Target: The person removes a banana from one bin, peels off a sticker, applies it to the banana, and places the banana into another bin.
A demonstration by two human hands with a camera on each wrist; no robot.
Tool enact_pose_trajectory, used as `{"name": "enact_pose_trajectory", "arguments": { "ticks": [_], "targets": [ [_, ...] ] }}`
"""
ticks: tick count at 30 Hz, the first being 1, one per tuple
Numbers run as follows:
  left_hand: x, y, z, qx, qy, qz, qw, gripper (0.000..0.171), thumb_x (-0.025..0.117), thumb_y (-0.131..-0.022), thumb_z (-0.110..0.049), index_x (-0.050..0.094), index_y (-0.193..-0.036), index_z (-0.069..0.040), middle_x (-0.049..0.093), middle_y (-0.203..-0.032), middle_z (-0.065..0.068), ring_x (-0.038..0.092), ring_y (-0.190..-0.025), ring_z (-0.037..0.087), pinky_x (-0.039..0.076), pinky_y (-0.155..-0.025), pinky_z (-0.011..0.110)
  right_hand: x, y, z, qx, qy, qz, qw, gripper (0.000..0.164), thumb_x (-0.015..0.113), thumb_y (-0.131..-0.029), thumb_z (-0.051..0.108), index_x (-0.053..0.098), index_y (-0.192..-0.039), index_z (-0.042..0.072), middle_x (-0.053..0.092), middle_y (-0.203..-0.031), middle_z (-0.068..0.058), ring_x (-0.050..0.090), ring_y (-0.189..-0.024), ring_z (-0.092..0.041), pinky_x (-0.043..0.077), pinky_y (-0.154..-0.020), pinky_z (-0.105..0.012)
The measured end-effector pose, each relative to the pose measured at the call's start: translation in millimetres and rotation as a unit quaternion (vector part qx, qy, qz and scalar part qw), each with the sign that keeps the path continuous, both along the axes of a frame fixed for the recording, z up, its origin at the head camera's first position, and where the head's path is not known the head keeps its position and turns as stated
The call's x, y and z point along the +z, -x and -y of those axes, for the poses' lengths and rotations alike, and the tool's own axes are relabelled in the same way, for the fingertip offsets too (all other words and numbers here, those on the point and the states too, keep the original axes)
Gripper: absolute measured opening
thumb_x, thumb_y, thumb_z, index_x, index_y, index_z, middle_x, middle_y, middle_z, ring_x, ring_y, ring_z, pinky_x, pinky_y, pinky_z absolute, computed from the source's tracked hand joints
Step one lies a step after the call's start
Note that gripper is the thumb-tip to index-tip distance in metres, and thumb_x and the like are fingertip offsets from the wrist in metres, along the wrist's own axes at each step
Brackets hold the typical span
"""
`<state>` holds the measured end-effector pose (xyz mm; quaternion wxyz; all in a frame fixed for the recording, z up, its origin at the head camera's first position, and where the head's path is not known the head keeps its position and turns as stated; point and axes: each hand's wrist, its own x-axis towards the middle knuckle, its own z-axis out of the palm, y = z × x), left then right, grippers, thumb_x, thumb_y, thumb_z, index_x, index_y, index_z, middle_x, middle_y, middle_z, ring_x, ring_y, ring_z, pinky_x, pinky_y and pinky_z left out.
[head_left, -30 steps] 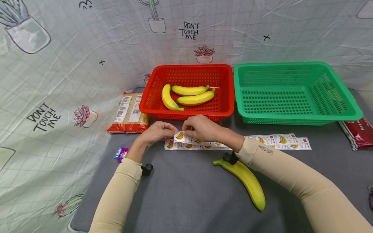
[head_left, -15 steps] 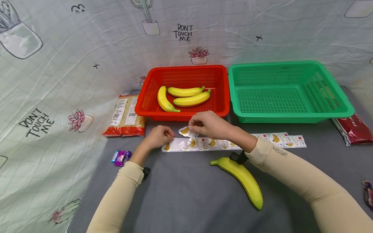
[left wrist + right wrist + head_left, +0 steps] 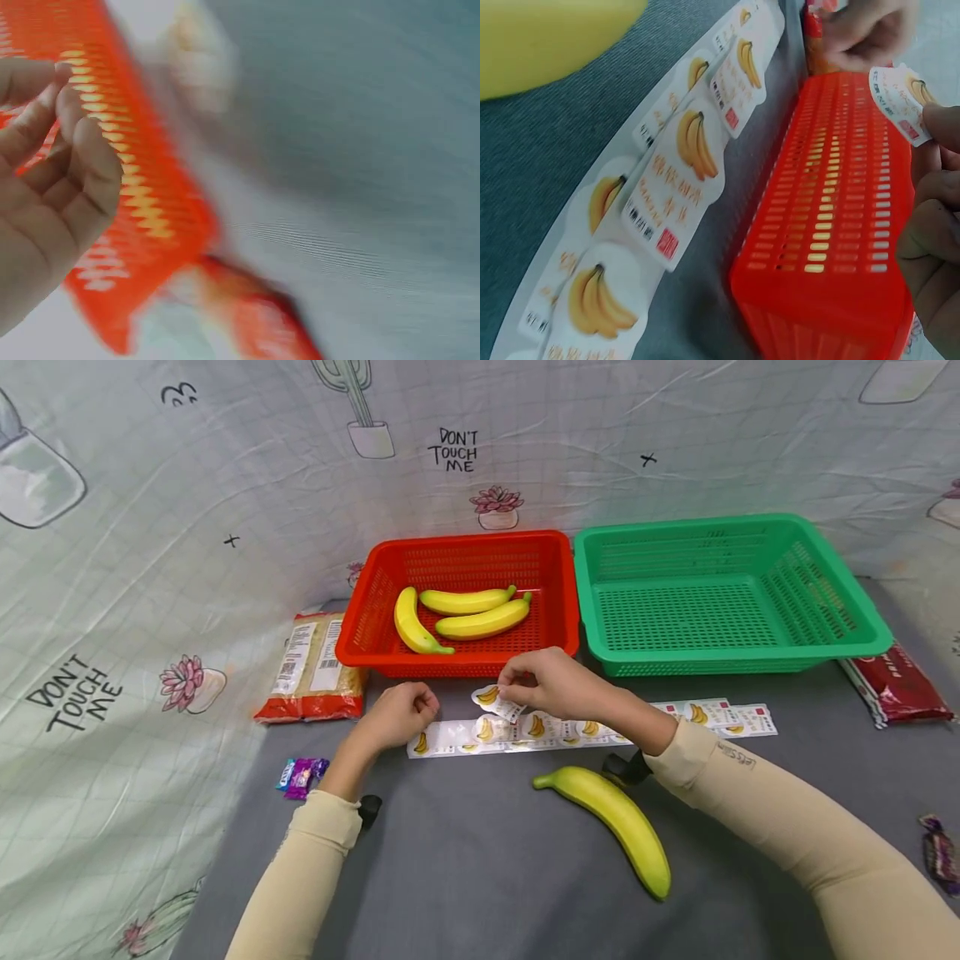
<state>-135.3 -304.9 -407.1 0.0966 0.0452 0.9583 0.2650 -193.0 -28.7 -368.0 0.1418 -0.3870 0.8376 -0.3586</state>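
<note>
A peeled banana-print sticker (image 3: pixel 489 697) is pinched between the thumb and fingers of my right hand (image 3: pixel 558 687), above the label strips. In the right wrist view that sticker (image 3: pixel 897 99) stands out from the fingertips, print facing the camera. The white label strips (image 3: pixel 448 740) lie along the table, overlapping, with a bare patch near the left end. Just beyond that end is my left hand (image 3: pixel 392 717), fingers loosely curled; the left wrist view shows nothing between its fingertips (image 3: pixel 64 73). A single banana (image 3: pixel 617 817) lies in front of the strips, below my right wrist.
Behind the strips stands a red basket (image 3: pixel 457 663) with several bananas (image 3: pixel 483 621). To its right is a green basket (image 3: pixel 735 657). A grain bag (image 3: pixel 311 668) sits left, small purple packets (image 3: pixel 302 777) nearer, a dark red packet (image 3: pixel 896 685) and wrapped candy (image 3: pixel 940 856) right.
My right hand has lifted the sticker off the strip and drawn it right. The left hand has let go of the strip's end and moved slightly away. The head view has shifted a little.
</note>
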Motion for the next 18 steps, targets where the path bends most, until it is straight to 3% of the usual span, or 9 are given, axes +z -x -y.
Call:
{"name": "enact_pose_trajectory", "arguments": {
  "ticks": [3,7,11,15,18],
  "targets": [
    [20.1,-7.5,-16.2,-0.023,-0.031,-0.037,0.9986,0.010,0.063,-0.095,-0.015,0.070,-0.095,-0.007,0.063,-0.082,0.005,0.054,-0.072,0.015,0.045,-0.066,0.028,0.7,-0.8,-8.6,-0.004,-0.002,0.008,1.000,0.005,0.071,-0.097,0.020,0.074,-0.096,0.016,0.065,-0.077,0.003,0.054,-0.066,-0.015,0.046,-0.062,-0.030],
    [37.7,-14.0,-48.5,-0.064,-0.091,-0.090,0.9897,0.023,0.068,-0.096,-0.028,0.070,-0.108,-0.009,0.068,-0.097,0.005,0.061,-0.084,0.017,0.053,-0.076,0.032,0.6,-2.9,-16.7,-0.006,0.001,0.016,1.000,0.006,0.071,-0.097,0.019,0.074,-0.094,0.015,0.065,-0.075,0.002,0.054,-0.064,-0.015,0.047,-0.059,-0.030],
    [42.8,-9.4,-74.8,-0.084,-0.086,-0.100,0.9877,0.024,0.071,-0.096,-0.030,0.070,-0.110,-0.011,0.070,-0.102,0.002,0.064,-0.089,0.015,0.055,-0.081,0.033,-1.0,-4.5,-20.9,-0.003,0.003,0.022,1.000,0.007,0.070,-0.097,0.019,0.074,-0.095,0.014,0.067,-0.076,0.000,0.054,-0.063,-0.014,0.047,-0.058,-0.029],
    [45.3,-3.1,-87.5,-0.091,-0.073,-0.096,0.9885,0.010,0.071,-0.097,-0.022,0.073,-0.097,-0.012,0.070,-0.085,-0.001,0.060,-0.071,0.012,0.050,-0.068,0.028,-0.8,-6.5,-23.9,-0.007,-0.001,0.022,1.000,0.008,0.070,-0.097,0.020,0.075,-0.095,0.013,0.068,-0.077,-0.001,0.054,-0.063,-0.014,0.047,-0.059,-0.030],
    [45.8,-0.6,-91.5,-0.096,-0.076,-0.086,0.9888,0.010,0.071,-0.097,-0.021,0.072,-0.093,-0.012,0.070,-0.081,0.001,0.055,-0.064,0.012,0.047,-0.063,0.027,-0.5,-7.8,-27.8,-0.016,-0.002,0.018,1.000,0.008,0.071,-0.097,0.020,0.076,-0.097,0.013,0.069,-0.080,0.000,0.055,-0.066,-0.013,0.048,-0.061,-0.030]
  ]
}}
